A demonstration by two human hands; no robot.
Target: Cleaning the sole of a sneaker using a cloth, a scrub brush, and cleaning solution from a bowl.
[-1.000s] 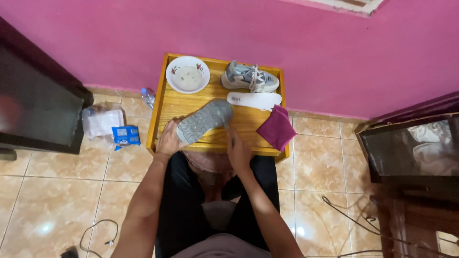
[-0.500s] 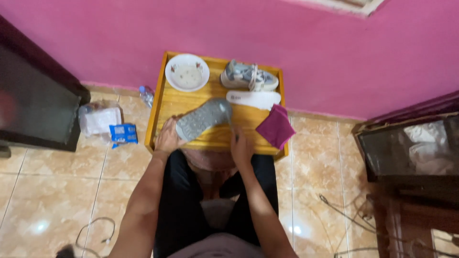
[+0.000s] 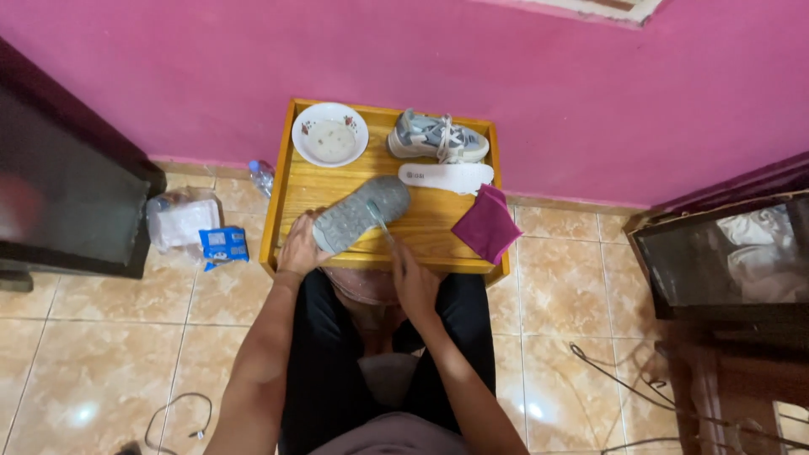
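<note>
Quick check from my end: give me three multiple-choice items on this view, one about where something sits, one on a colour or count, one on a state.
1. Where does the white bowl sit on the wooden tray?
A. far left corner
B. near right corner
C. on the floor

2. What colour is the folded cloth?
A. green
B. magenta
C. white

3. How is the shoe in the left hand turned?
A. sole up
B. laces up
C. standing on its heel

Answers: 1 A, the bowl is by the wall on the left end, beside the other shoe. 2 B, the cloth hangs over the right edge below the white insole. 3 A, the grey tread faces the camera while the right hand holds a toothbrush to it.
</note>
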